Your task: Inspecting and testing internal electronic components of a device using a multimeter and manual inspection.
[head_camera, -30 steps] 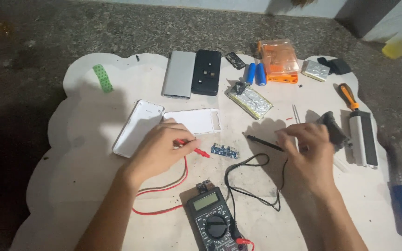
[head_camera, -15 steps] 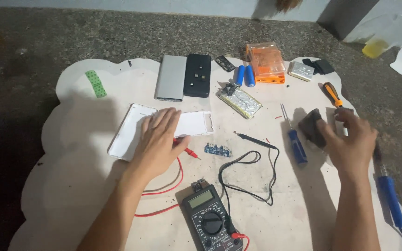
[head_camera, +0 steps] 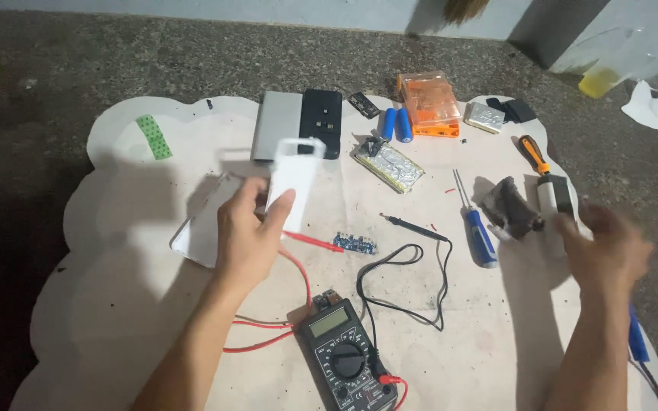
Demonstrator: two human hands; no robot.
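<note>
A dark, speckled stone floor (head_camera: 116, 61) fills most of the frame. A pale wall (head_camera: 268, 11) runs along the top edge. A cream, scallop-edged mat (head_camera: 116, 304) covers the centre.

The right hand (head_camera: 603, 247) is a smear of motion blur, so its fingers can't be told apart, nor whether they touch the dark lump (head_camera: 513, 211) just beside them. The left hand (head_camera: 249, 236) covers the lower part of the white shell (head_camera: 292, 179) it lifts, whose top edge is blurred too, and the forearm hides a stretch of the red lead (head_camera: 298, 266). The multimeter (head_camera: 346, 358) is cut off at the bottom edge, its dial markings too small to make out, and the blue tool (head_camera: 637, 339) slips behind the right wrist.
</note>
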